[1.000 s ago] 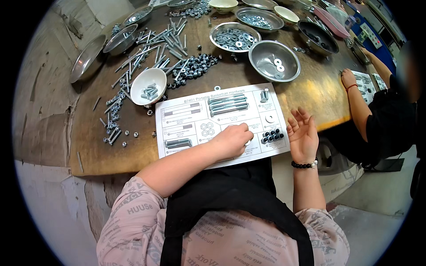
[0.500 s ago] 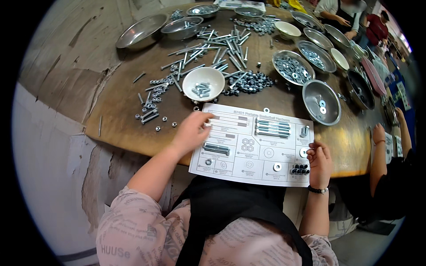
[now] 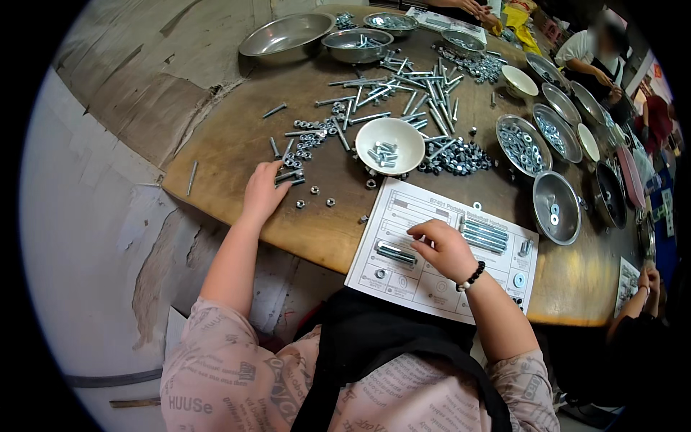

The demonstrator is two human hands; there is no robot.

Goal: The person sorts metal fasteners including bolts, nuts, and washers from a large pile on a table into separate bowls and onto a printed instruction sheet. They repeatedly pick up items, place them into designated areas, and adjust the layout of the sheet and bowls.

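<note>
My left hand is at the table's near left, thumb and forefinger apart around loose bolts. Over the middle of a printed hardware sheet hovers my right hand, fingers loosely bent and apart, nothing visible in them. The sheet carries a row of long bolts, a bundle of shorter bolts and a nut. At its right side are short bolts, a washer and partly hidden black nuts. My right hand covers some printed boxes.
Beyond the sheet stands a white bowl of short bolts, beside a pile of dark nuts. Long bolts lie scattered farther back. Metal bowls line the right side. Other people work at the far right.
My left hand has gone from the sheet's upper left corner to the loose bolts on the left. My right hand has moved from the sheet's right edge to over its middle. The view has shifted left.
</note>
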